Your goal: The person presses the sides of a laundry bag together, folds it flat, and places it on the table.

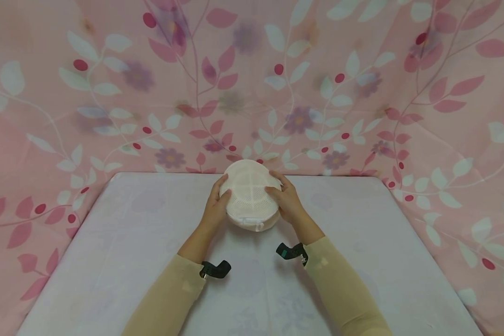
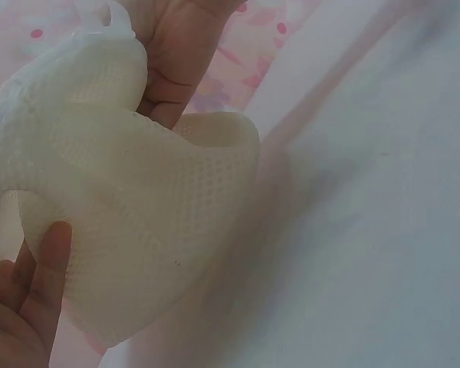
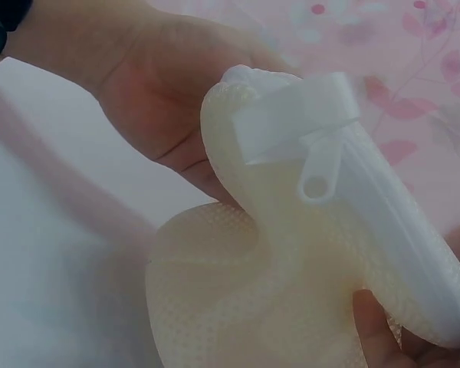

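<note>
A round, cream-white mesh laundry bag (image 1: 252,189) is held up over the far part of the table. My left hand (image 1: 215,205) grips its left side, thumb on the front face and fingers round the edge. On the opposite side my right hand (image 1: 287,200) holds it the same way. The bag's lower side looks soft and dented in the left wrist view. A white zipper (image 3: 399,245) runs along its edge, with a plastic pull tab (image 3: 320,176) hanging near a white end cover (image 3: 291,115). The fingertips behind the bag are partly hidden.
A pale cloth covers the table (image 1: 248,289), whose far edge meets a pink floral curtain (image 1: 243,93). The curtain also hangs along both sides. Each wrist carries a black camera mount, one on the left (image 1: 216,269) and one on the right (image 1: 290,251).
</note>
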### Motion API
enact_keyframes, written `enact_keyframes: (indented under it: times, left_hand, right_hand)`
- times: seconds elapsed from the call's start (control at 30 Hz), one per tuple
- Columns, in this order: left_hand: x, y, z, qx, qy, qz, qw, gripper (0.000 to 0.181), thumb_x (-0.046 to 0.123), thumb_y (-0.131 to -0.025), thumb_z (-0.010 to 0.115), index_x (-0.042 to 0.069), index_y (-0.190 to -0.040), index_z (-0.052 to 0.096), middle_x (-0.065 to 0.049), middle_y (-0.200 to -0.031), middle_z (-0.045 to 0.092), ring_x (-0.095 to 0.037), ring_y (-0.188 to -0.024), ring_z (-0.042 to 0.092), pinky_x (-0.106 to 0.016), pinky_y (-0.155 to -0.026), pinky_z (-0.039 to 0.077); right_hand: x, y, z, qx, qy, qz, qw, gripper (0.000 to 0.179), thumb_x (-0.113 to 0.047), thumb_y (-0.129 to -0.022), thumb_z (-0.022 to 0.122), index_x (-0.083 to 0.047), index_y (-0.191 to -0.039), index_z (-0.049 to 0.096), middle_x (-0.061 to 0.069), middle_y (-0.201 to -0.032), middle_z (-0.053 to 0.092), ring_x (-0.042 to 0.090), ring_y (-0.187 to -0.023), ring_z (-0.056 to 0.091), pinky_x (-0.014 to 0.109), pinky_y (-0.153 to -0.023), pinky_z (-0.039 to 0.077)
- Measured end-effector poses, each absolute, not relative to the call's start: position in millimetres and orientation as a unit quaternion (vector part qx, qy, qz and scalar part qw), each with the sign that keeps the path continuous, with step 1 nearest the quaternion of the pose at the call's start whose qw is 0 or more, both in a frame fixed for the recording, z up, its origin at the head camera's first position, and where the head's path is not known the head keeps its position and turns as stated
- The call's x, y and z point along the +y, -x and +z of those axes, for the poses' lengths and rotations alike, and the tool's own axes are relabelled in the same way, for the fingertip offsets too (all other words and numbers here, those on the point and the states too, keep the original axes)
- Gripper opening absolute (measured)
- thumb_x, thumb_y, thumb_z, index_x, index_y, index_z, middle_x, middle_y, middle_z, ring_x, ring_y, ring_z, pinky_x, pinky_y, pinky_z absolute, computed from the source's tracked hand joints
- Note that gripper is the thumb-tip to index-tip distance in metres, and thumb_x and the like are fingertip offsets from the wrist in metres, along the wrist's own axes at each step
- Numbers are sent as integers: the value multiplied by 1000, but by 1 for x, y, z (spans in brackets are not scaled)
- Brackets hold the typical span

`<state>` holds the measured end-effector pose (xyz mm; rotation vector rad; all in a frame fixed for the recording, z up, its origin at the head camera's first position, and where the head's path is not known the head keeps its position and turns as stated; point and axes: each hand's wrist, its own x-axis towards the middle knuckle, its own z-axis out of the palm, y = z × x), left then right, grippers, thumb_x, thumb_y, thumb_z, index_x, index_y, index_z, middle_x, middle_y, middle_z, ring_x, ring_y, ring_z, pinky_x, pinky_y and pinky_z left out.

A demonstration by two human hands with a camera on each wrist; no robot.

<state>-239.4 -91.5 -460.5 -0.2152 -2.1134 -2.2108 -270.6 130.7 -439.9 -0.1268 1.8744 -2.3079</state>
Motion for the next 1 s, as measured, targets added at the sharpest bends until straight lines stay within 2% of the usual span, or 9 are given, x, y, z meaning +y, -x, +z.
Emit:
enact_keyframes:
  times: [0.27, 0.43, 0.63, 0.73, 0.87, 1.0]
  left_hand:
    - [-91, 239, -461, -703, 53, -709, 25, 59, 12, -103, 53, 20, -157, 32, -2, -165, 22, -22, -150, 20, -42, -121, 19]
    - [-91, 236, -456, -713, 55, -699, 15, 63, 13, -103, 54, 16, -160, 26, -4, -166, 18, -24, -152, 16, -41, -122, 16]
    - [-89, 239, -462, -757, 42, -651, 33, 76, 20, -96, 68, 14, -159, 26, -10, -164, 22, -29, -151, 20, -46, -121, 19]
    - [-87, 239, -462, -771, 32, -635, 43, 81, 23, -92, 73, 12, -159, 27, -12, -163, 25, -30, -150, 21, -47, -121, 19]
    - [-86, 239, -461, -781, 23, -622, 58, 83, 25, -91, 75, 10, -158, 28, -14, -162, 27, -32, -150, 21, -49, -121, 16]
    - [-85, 239, -460, -782, 12, -619, 72, 84, 24, -90, 75, 9, -158, 28, -13, -163, 27, -31, -150, 20, -48, -121, 15]
  right_hand:
    - [130, 271, -441, 622, 29, -779, 71, 65, 5, -94, 59, -13, -153, 39, 23, -134, 52, 20, -94, 68, 33, -78, 59]
    - [129, 271, -441, 630, 17, -774, 61, 62, 4, -94, 60, -14, -151, 42, 21, -126, 56, 20, -89, 69, 34, -75, 60]
    - [130, 272, -442, 631, 21, -774, 53, 63, 1, -96, 63, -7, -152, 37, 16, -120, 57, 20, -88, 68, 34, -75, 60]
    - [131, 272, -443, 632, 21, -773, 52, 60, -3, -98, 62, -8, -152, 37, 15, -118, 56, 19, -88, 69, 35, -75, 60]
    - [130, 271, -442, 627, 17, -777, 54, 59, -3, -98, 61, -10, -152, 38, 14, -118, 55, 19, -89, 68, 35, -76, 60]
    - [127, 269, -440, 607, 31, -792, 61, 62, 5, -96, 58, -10, -152, 36, 18, -126, 52, 22, -98, 66, 34, -79, 59]
